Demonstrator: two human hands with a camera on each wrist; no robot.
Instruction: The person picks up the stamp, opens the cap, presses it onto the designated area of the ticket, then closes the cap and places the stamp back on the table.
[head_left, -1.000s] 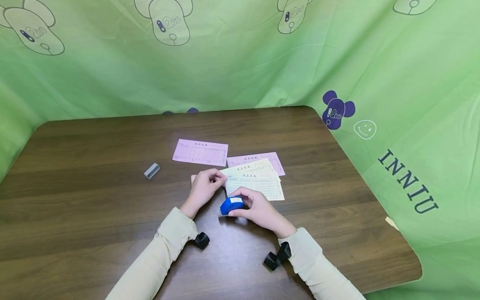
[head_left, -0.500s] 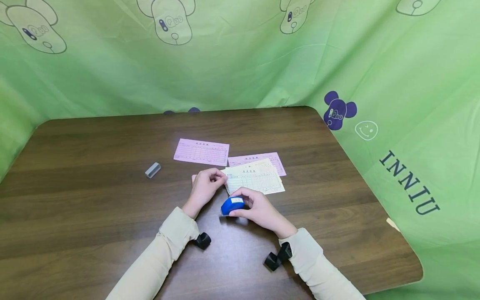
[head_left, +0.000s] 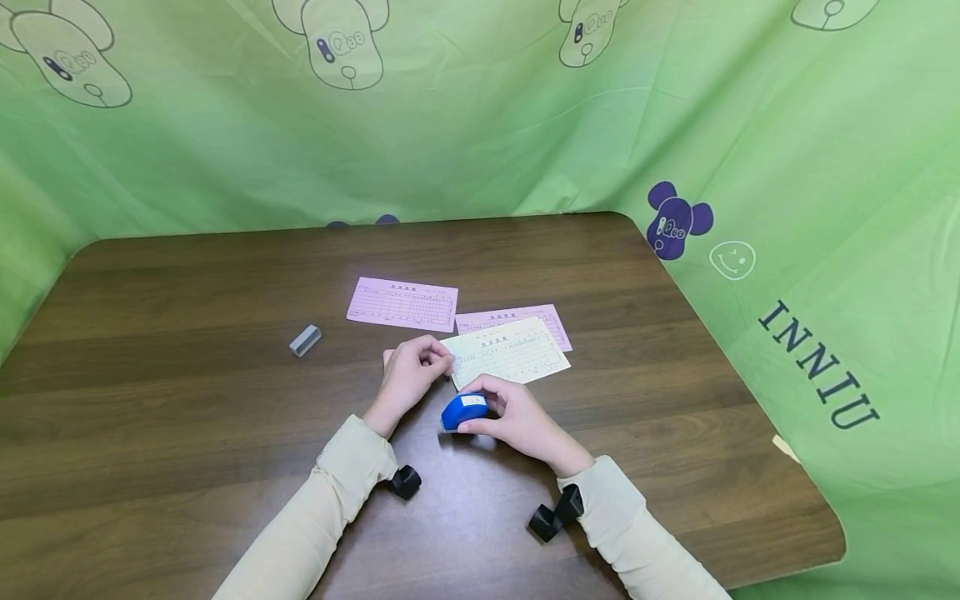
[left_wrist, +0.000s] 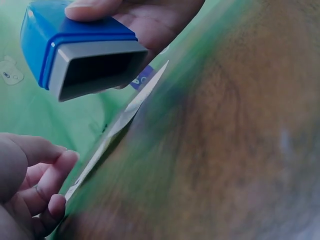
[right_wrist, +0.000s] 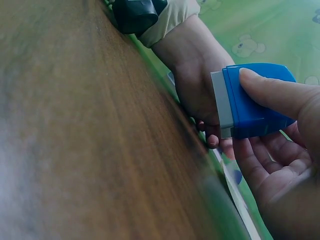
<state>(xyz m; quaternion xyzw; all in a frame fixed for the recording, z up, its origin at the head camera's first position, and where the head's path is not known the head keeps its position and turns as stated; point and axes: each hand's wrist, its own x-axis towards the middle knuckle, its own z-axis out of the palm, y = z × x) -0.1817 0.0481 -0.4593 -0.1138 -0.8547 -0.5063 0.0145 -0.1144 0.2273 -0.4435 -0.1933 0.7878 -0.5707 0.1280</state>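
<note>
The left hand (head_left: 414, 367) pinches a cream slip (head_left: 510, 355), now swung forward; the right hand (head_left: 521, 419) holds a stamp (head_left: 462, 411).

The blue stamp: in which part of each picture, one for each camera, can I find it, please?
Head: below the centre, slightly left, the blue stamp.
Left wrist: at the upper left, the blue stamp, its grey-rimmed dark end visible.
Right wrist: right of centre, a little above mid-height, the blue stamp.
Shared landmark: the right hand, which holds it in all three views.
</note>
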